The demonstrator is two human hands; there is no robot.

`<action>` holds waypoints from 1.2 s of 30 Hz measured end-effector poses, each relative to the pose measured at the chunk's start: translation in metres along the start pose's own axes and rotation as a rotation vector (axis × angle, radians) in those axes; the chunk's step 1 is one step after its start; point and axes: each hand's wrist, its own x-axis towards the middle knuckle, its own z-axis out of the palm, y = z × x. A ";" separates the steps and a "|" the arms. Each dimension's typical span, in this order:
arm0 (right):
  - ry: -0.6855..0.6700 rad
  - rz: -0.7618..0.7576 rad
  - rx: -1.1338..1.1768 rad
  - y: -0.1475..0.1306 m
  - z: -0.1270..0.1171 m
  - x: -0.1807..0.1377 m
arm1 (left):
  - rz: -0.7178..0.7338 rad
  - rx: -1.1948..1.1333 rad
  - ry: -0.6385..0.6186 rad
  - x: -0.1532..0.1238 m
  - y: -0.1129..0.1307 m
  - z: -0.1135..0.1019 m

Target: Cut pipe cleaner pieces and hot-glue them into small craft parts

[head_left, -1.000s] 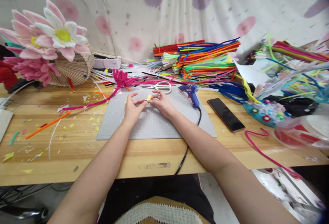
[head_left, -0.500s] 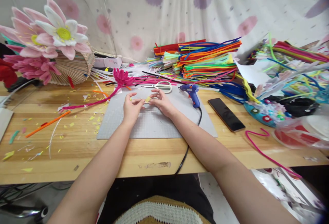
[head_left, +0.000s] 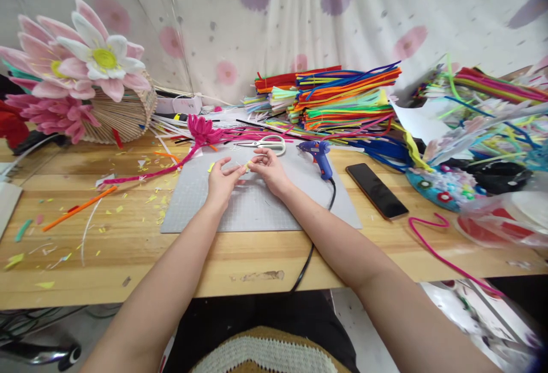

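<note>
Over the grey cutting mat (head_left: 274, 213), my left hand (head_left: 222, 185) and my right hand (head_left: 270, 172) meet at the fingertips. Both pinch a small yellow piece (head_left: 248, 165), perhaps a paper strip, mostly hidden by the fingers. Just beyond my right hand lie light-handled scissors (head_left: 274, 144). A blue glue gun (head_left: 319, 156) rests on its side on the mat to the right, its black cord running toward the table's front edge. To the left of my left hand, a magenta fuzzy flower (head_left: 202, 129) with a long stem lies across the mat's far left corner.
Bundles of coloured pipe cleaners (head_left: 346, 96) are piled at the back. A phone (head_left: 377, 190) lies right of the mat. Yellow scraps (head_left: 148, 199) and an orange stick (head_left: 79, 207) are on the left wood. A fuzzy-flower basket (head_left: 120, 110) stands far left.
My fingertips have come closer together around the yellow piece, which now shows less. My left hand has shifted slightly right. A yellow scrap now shows left of my left fingers.
</note>
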 end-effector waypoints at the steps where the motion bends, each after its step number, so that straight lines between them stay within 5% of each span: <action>1: -0.008 -0.006 -0.007 0.000 0.000 0.000 | 0.000 0.008 0.010 0.000 -0.001 0.000; 10: -0.035 -0.021 -0.006 0.001 0.000 -0.001 | 0.040 0.091 0.105 0.005 0.000 -0.002; 20: -0.090 -0.012 -0.034 0.004 -0.001 0.000 | 0.073 0.129 0.083 0.004 -0.002 -0.001; 36: -0.002 -0.037 -0.005 0.004 0.000 0.000 | 0.023 0.053 0.055 0.005 -0.001 0.000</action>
